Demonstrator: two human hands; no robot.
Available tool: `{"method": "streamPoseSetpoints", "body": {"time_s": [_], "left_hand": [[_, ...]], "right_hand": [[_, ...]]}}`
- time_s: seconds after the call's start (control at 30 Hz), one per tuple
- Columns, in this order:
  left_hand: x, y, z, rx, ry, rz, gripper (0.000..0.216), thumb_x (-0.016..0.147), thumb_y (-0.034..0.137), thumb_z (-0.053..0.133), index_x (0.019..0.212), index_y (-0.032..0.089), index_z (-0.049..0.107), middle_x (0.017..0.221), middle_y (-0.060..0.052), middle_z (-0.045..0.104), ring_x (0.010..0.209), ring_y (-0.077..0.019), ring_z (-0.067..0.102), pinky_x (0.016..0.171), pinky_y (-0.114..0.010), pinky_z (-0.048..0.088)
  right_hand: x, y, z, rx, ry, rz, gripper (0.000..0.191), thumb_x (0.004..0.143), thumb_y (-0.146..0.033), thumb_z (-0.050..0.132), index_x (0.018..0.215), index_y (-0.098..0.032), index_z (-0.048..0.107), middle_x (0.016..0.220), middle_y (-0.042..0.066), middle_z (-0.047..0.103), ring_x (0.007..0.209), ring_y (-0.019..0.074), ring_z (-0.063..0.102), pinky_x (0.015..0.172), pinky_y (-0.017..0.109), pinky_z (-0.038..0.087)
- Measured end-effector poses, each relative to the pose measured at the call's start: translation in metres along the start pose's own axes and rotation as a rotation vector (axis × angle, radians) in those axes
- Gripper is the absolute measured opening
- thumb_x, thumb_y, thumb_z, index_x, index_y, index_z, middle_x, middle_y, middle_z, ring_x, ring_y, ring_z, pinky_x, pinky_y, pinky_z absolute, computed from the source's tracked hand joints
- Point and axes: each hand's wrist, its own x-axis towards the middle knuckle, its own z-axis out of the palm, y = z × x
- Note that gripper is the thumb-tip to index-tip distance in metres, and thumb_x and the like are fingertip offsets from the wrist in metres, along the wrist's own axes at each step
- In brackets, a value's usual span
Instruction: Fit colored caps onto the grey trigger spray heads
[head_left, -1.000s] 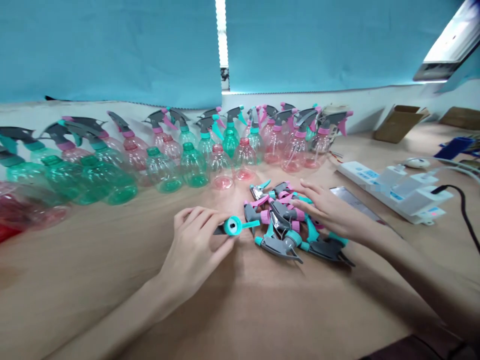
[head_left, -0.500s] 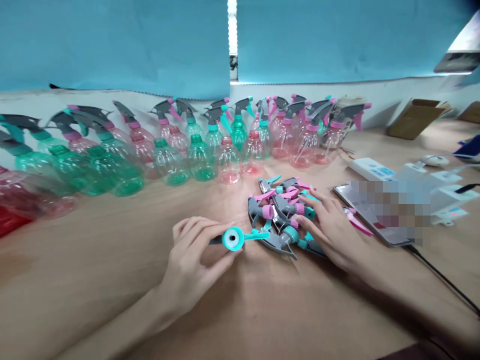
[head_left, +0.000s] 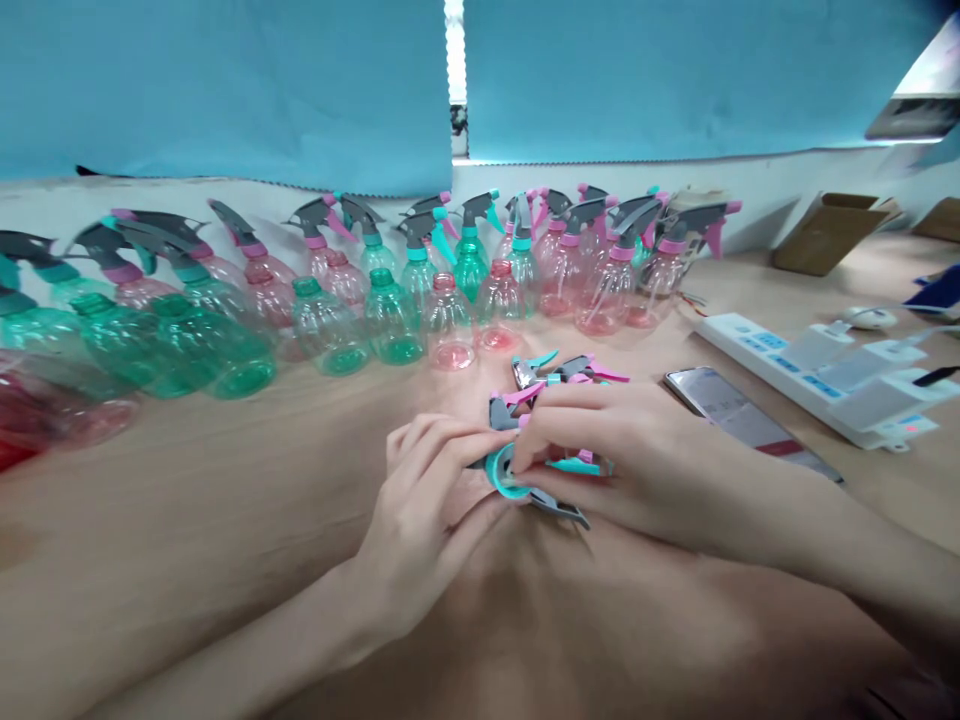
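My left hand [head_left: 427, 495] is closed around a grey spray head with a teal screw cap [head_left: 501, 474], held just above the brown table [head_left: 187, 520]. My right hand [head_left: 607, 455] has come over from the right, and its fingertips pinch the same teal cap. Behind and under my right hand lies a pile of loose spray heads [head_left: 559, 375] in grey, pink and teal, partly hidden by the hand.
Rows of green and pink clear bottles [head_left: 375, 300], some with spray heads fitted, stand along the back of the table. A phone [head_left: 739, 415] lies to the right, beside a white power strip [head_left: 817, 370]. Cardboard boxes [head_left: 825, 230] sit at the far right.
My right hand left the pile of spray heads and moved left to meet my left hand at the teal cap. My left hand kept hold of the spray head.
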Motion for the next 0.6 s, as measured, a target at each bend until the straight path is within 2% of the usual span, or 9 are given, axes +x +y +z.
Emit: {"method": "streamPoseSetpoints", "body": {"time_s": [0.13,0.23,0.43,0.6], "left_hand": [[-0.002,-0.002,-0.003,0.009,-0.02,0.013,0.021,0.092,0.024,0.049,0.114,0.024,0.049,0.102,-0.005,0.063,0.1,-0.0226,0.054,0.087,-0.041,0.039],[-0.002,-0.004,-0.005,0.002,0.011,0.047,0.016,0.095,0.029,0.043,0.109,0.024,0.05,0.094,-0.003,0.066,0.096,-0.0224,0.057,0.085,-0.041,0.04],[-0.005,-0.01,-0.007,-0.007,-0.007,0.122,0.024,0.097,0.033,0.039,0.108,0.021,0.055,0.102,-0.006,0.065,0.093,-0.0228,0.056,0.08,-0.039,0.039],[-0.011,-0.016,-0.007,0.021,-0.04,0.109,0.023,0.097,0.034,0.039,0.104,0.023,0.058,0.098,-0.005,0.067,0.087,-0.0215,0.059,0.077,-0.037,0.041]], "right_hand": [[0.014,-0.002,-0.011,-0.071,-0.148,-0.025,0.01,0.083,-0.012,0.057,0.077,-0.02,0.059,0.078,-0.003,0.06,0.071,0.0101,0.054,0.06,0.023,0.037],[0.022,-0.008,-0.018,-0.092,-0.217,-0.054,0.017,0.085,-0.011,0.053,0.071,-0.02,0.057,0.072,-0.004,0.061,0.067,0.0098,0.054,0.057,0.023,0.036],[0.027,-0.012,-0.024,-0.097,-0.201,-0.06,0.02,0.086,-0.022,0.052,0.068,-0.025,0.06,0.06,-0.007,0.053,0.055,0.0088,0.048,0.05,0.024,0.035],[0.025,-0.007,-0.017,-0.103,-0.173,-0.112,0.016,0.091,-0.02,0.047,0.076,-0.026,0.05,0.066,-0.009,0.049,0.054,0.0071,0.044,0.046,0.022,0.032]]}}
